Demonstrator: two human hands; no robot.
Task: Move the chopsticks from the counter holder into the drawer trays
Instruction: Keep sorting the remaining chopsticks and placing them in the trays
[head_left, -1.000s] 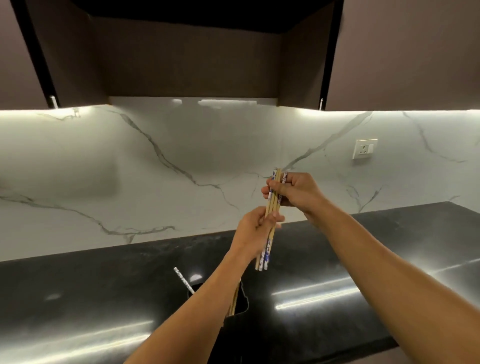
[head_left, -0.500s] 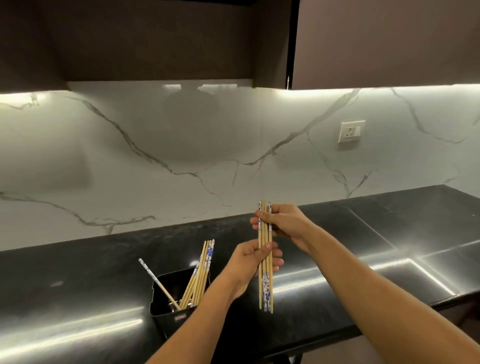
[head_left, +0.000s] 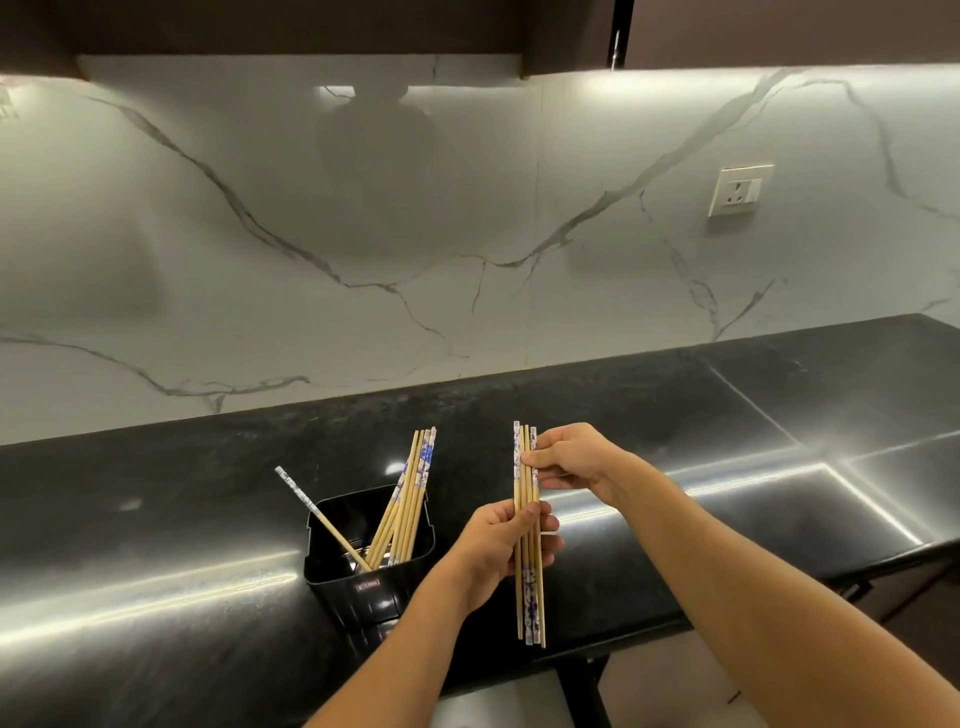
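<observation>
Fingers (head_left: 546, 525) of your left hand (head_left: 488, 551) curl round the chopstick bundle (head_left: 529, 603); your right hand (head_left: 582, 457) pinches its top. You've lifted it clear of the holder (head_left: 363, 584), which stands at its nine o'clock with more chopsticks (head_left: 410, 499) inside. Stowing this batch looks next.

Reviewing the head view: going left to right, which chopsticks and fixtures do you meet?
lone chopstick leaning left → bunch of chopsticks leaning right in the black holder → held bundle of chopsticks → wall socket
</observation>
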